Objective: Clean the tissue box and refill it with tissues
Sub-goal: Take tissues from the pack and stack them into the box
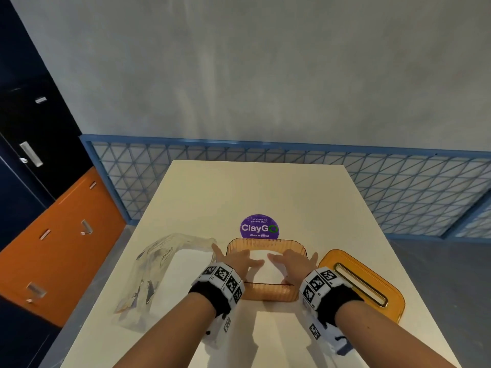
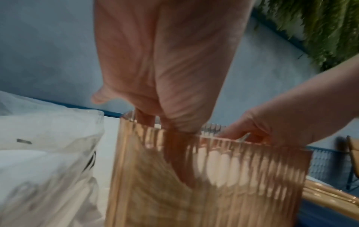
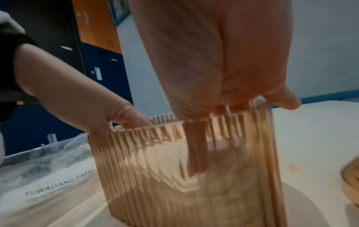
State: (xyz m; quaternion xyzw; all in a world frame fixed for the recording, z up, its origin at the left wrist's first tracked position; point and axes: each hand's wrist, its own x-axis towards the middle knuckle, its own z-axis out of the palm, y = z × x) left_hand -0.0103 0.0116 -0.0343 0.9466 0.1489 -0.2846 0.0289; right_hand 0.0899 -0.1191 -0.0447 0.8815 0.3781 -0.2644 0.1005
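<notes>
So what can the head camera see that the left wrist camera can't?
Only the head view shows the purple ClayGo sticker on the table and the slot in the orange lid. Only the left wrist view shows green plants and fingers reaching down behind the ribbed wall. Both show the orange tissue box, the white tissues inside, both hands and the clear plastic bag.

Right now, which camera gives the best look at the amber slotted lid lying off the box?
The head view: the flat amber plastic lid with its long slot lies whole on the cream table, right of the ribbed amber box. The wrist views catch only blurred slivers at their right edges.
</notes>
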